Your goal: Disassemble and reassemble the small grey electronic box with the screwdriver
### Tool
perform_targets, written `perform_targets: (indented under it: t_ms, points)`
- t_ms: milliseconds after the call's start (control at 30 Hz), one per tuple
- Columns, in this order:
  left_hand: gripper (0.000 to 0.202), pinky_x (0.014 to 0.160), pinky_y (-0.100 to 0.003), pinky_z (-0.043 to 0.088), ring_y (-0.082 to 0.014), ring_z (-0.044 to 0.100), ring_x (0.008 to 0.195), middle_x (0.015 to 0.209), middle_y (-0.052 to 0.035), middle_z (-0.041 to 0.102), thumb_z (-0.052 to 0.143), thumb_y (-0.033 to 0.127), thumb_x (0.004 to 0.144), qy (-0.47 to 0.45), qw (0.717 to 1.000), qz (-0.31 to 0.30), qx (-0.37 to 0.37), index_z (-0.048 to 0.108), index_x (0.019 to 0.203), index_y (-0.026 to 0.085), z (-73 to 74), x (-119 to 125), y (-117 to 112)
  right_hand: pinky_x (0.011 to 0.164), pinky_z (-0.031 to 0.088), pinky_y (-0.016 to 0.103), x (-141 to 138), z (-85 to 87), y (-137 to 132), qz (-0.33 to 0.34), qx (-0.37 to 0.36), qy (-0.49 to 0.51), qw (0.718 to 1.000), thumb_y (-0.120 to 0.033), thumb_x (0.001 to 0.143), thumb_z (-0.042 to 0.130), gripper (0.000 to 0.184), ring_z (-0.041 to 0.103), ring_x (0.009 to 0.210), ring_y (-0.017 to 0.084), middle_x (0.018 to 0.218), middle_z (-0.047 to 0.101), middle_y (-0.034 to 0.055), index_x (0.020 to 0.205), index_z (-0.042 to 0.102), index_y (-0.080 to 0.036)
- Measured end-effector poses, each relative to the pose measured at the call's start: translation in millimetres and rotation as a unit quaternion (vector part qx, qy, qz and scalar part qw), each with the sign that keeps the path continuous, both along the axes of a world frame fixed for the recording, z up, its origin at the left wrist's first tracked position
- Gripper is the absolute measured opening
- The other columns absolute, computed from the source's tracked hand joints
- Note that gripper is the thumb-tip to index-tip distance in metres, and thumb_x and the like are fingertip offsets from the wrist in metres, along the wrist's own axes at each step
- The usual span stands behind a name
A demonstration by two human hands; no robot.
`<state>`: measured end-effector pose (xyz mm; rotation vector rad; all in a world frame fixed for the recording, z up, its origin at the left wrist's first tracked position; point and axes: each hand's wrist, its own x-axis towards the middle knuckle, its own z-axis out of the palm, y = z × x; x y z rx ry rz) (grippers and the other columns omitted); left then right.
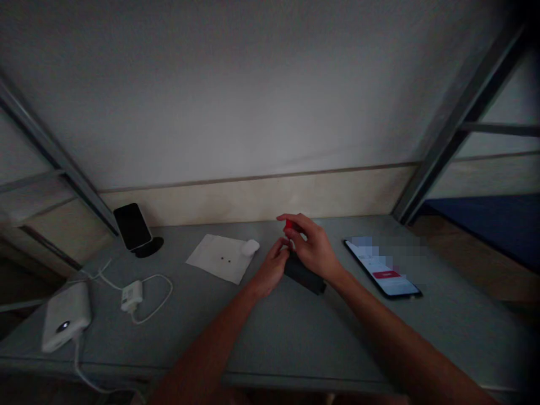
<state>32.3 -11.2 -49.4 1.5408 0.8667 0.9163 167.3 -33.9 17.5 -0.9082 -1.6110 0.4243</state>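
My right hand (310, 244) is closed, with thumb and fingers pinching a small red thing (288, 224). Its lower part is hidden, so I cannot tell its kind. Close beside it, my left hand (273, 267) has its fingers curled at the far end of a dark grey oblong block (304, 277), which slants under my right hand. That end of the block is covered by both hands. To the left lies a sheet of white paper (220, 270) with two tiny dark pieces (226, 260) on it. A small white rounded object (250, 247) rests at its right edge.
A large phone or tablet (382, 269), screen lit, lies on the grey table (320, 349) at right. At left are a dark-screened phone (132, 226) on a stand, a white adapter (132, 295) with a looped cable, and a white power bank (67, 318). Metal posts flank the table.
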Motion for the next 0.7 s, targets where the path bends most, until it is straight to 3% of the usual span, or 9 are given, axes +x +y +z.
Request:
perform_targets:
  t_ms: [233,433,533,700]
  points:
    - [0.024,0.089,-0.031,0.043,-0.0197,0.057,0.098,0.101,-0.0033,0.062,0.048,0.035,0.092,-0.088,0.995,-0.016,-0.038,0.056,0.110,0.022,-8.4,4.5,4.9,0.070,0.047,0.031,3.1,-3.4,0.3,0.061,-0.051,0.035,0.996,-0.027,0.100,0.044,0.019,0.056,0.072,0.016,0.081,0.058,0.0006,0.111,0.058,-0.024]
    - [0.020,0.083,-0.029,0.043,-0.0183,0.055,0.090,0.093,-0.0021,0.060,0.049,0.037,0.090,-0.085,0.995,-0.018,-0.055,0.055,0.101,0.021,-5.4,5.3,3.4,0.083,0.049,0.034,1.9,1.0,-2.3,0.007,0.016,-0.006,1.000,-0.029,0.098,0.050,0.017,0.057,0.092,0.020,0.101,0.056,0.0056,0.108,0.063,-0.024]
    - [0.019,0.082,-0.028,0.042,-0.0178,0.055,0.090,0.093,-0.0017,0.059,0.050,0.037,0.090,-0.101,0.993,-0.019,-0.058,0.055,0.100,0.021,-5.3,5.3,2.7,0.077,0.049,0.033,0.6,0.3,-1.4,-0.003,0.033,-0.001,0.999,-0.023,0.096,0.052,0.016,0.056,0.083,0.018,0.093,0.055,0.0042,0.105,0.065,-0.024]
    - [0.017,0.084,-0.028,0.042,-0.0183,0.055,0.092,0.091,-0.0007,0.059,0.052,0.033,0.089,-0.125,0.990,-0.010,-0.064,0.057,0.100,0.022,-7.5,6.8,2.7,0.070,0.046,0.030,0.1,-0.6,-3.0,0.022,-0.012,0.015,1.000,-0.018,0.097,0.045,0.022,0.057,0.074,0.016,0.082,0.059,0.0014,0.107,0.064,-0.023]
